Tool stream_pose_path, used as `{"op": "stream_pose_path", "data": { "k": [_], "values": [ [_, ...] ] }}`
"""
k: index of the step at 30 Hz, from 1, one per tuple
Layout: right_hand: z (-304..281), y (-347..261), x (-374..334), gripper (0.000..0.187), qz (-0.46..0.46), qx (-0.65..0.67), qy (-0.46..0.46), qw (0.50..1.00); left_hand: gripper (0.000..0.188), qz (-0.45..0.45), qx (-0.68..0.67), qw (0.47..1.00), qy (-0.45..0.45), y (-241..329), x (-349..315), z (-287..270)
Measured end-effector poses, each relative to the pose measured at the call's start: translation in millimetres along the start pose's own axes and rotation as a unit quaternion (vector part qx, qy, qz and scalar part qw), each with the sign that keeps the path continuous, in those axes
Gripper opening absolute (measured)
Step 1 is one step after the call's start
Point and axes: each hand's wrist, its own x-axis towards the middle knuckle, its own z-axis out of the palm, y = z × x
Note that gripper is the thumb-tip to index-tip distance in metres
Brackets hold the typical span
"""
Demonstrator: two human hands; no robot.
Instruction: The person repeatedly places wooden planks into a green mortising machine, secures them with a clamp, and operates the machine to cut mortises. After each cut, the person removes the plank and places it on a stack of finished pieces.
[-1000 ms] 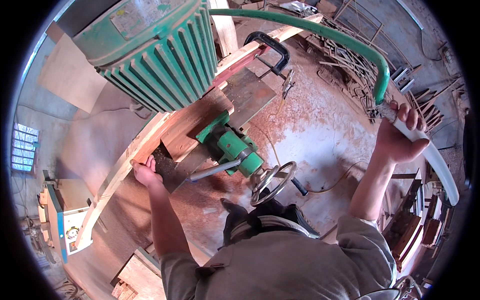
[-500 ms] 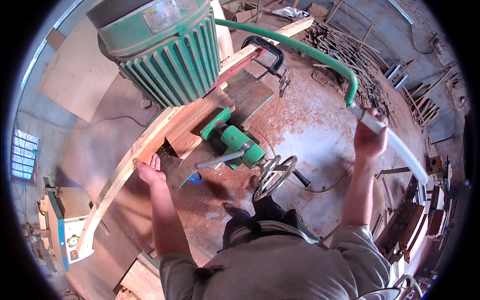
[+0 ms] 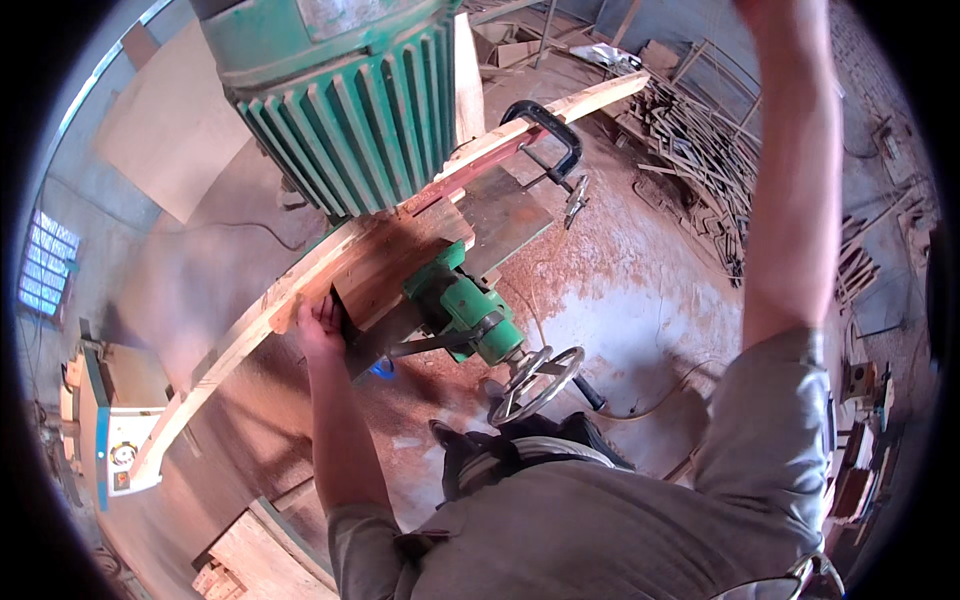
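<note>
A long pale wooden beam (image 3: 240, 325) runs diagonally beneath the green ribbed motor (image 3: 350, 120) of a machine. My left hand (image 3: 321, 326) is at the beam's near face, next to the end of a wooden block (image 3: 395, 262). Its fingers point up against the wood, slightly apart and not wrapped round it. A green screw clamp (image 3: 465, 305) with a metal handwheel (image 3: 537, 385) presses toward the block. My right arm reaches up to the top right; only part of my right hand (image 3: 782, 12) shows at the picture's edge, its fingers out of view.
A black C-clamp (image 3: 548, 140) grips the beam's far part. Scrap wood strips (image 3: 690, 150) lie heaped at the far right. Reddish sawdust covers much of the floor (image 3: 600, 260). A white control panel (image 3: 128, 455) stands at the left, with boards (image 3: 270, 555) below.
My right hand has swung up and away with the green lever, which has left the view. My left hand has turned from palm up to fingers against the beam. The view has shifted slightly.
</note>
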Motion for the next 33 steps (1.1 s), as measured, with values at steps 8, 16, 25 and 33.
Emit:
{"op": "stream_pose_path", "data": {
  "k": [8,16,25,33],
  "values": [
    [137,79,-299,0.057,0.341,-0.115,-0.650,0.670,0.034,-0.018,-0.020,1.000,-0.001,-7,9,-5],
    [-50,202,-342,0.033,0.665,0.111,0.001,0.738,0.036,-0.010,-0.072,0.997,0.034,-7,14,-5],
    [-123,191,-353,0.025,0.585,0.000,0.068,0.808,0.025,0.120,-0.097,0.987,0.042,76,20,-113],
    [-18,115,-334,0.020,0.513,0.150,-0.068,0.842,0.048,0.256,-0.327,0.908,0.058,176,-103,-183]
  ]
}}
